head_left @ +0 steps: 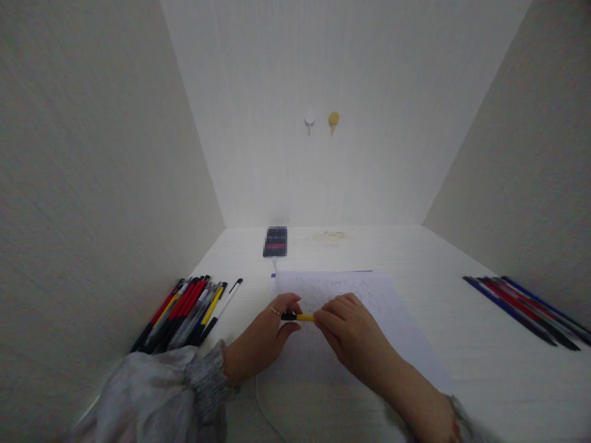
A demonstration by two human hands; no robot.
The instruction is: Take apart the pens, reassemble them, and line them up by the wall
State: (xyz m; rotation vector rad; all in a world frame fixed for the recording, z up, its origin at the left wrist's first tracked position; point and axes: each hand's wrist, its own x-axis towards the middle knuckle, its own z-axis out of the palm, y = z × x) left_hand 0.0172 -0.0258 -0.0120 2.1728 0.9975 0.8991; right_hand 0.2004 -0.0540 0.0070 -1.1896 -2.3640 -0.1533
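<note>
Both hands meet over a white sheet of paper (369,295) in the middle of the desk. My left hand (265,335), with a ring on one finger, pinches the black end of a yellow pen (302,317). My right hand (353,329) is closed on the pen's other end, and its fingers hide that part. The pen lies level between the two hands, just above the paper.
A row of several pens (187,311), red, black, yellow and grey, lies at the left by the wall. More red, blue and black pens (526,304) lie at the right. A phone (276,241) with a cable sits behind the paper. Two wall hooks (322,120) hang above.
</note>
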